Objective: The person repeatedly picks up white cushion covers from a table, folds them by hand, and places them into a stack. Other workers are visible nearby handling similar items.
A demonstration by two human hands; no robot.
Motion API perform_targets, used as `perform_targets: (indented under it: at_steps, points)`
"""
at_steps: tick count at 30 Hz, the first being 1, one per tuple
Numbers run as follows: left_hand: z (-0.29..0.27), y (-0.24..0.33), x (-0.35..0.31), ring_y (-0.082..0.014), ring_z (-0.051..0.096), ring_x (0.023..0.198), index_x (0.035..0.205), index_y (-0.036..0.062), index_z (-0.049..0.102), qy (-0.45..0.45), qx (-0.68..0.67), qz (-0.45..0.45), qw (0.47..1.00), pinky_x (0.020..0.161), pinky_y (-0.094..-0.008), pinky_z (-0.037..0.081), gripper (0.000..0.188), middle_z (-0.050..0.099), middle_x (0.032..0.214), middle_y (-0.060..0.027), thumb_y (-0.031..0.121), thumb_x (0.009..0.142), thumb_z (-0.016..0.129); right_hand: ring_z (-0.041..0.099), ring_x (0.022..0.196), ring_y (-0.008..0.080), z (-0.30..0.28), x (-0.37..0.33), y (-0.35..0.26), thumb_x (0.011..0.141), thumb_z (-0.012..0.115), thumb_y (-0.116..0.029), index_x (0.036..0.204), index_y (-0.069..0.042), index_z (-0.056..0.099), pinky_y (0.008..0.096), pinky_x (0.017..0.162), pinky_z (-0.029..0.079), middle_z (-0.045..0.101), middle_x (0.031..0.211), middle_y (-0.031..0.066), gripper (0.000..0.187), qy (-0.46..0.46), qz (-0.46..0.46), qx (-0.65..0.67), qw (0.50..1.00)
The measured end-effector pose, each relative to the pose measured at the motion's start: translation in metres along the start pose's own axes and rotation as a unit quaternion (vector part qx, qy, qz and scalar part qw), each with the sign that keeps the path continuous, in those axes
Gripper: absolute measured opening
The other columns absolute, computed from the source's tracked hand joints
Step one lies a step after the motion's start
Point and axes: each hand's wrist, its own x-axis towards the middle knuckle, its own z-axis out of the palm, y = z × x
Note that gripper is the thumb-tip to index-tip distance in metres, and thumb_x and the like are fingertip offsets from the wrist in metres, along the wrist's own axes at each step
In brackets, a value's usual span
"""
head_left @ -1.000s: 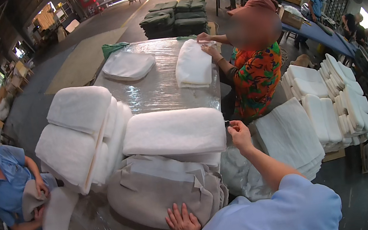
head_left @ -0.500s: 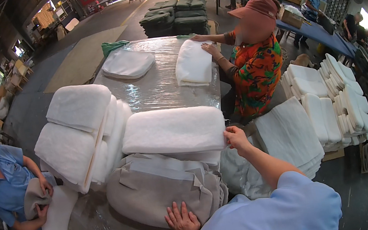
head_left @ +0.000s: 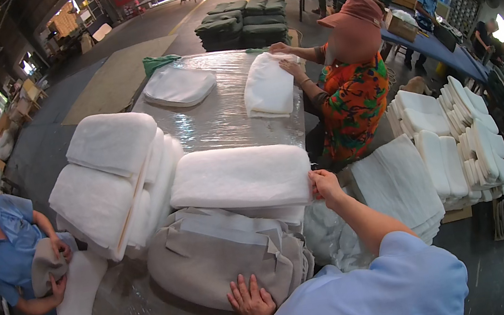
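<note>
My left hand (head_left: 252, 299) lies flat, fingers spread, on the near edge of a stack of grey fabric covers (head_left: 214, 252). Beyond that stack is a pile of folded white padding (head_left: 238, 171). My right hand (head_left: 324, 185) has its fingers closed on the right end of the top white pad. Left of this pile rises a taller heap of white padding (head_left: 111, 143).
Across the plastic-covered table (head_left: 208, 128), a co-worker in an orange shirt (head_left: 354, 92) handles a white pad (head_left: 269, 85). Another, in blue (head_left: 12, 245), holds a grey piece at left. White sheets (head_left: 395, 184) and stacked foam cushions (head_left: 453, 139) stand at right.
The view has shifted slightly. The far co-worker's hands have moved a little over their white pad. My hands keep their places on the grey covers and the white padding.
</note>
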Motion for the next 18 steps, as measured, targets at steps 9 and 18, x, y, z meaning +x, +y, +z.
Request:
perform_targets:
  at_steps: [9,18]
  points:
    - [0.001,0.000,0.001,-0.0447,0.039,0.148,0.139,0.0163,0.069,0.010,-0.007,0.000,1.000,0.124,-0.0623,0.019,0.051,0.052,0.157,-0.0158,0.033,0.092,0.060,0.043,0.057,0.0127,0.006,0.010,-0.028,0.093,0.079,-0.049,0.089,-0.011,0.071,0.0334,0.051,0.034,0.050,0.070,-0.0020,0.039,-0.041,0.064,0.088,0.993]
    - [0.001,0.003,0.003,-0.0452,0.040,0.148,0.140,0.0164,0.068,-0.002,-0.012,-0.003,1.000,0.124,-0.0626,0.020,0.053,0.052,0.156,-0.0164,0.033,0.090,0.061,0.051,0.074,0.0149,0.010,-0.011,-0.057,0.092,0.079,-0.052,0.105,-0.012,0.067,0.0318,0.060,0.038,0.059,0.088,0.0006,0.044,-0.089,0.021,0.090,0.992]
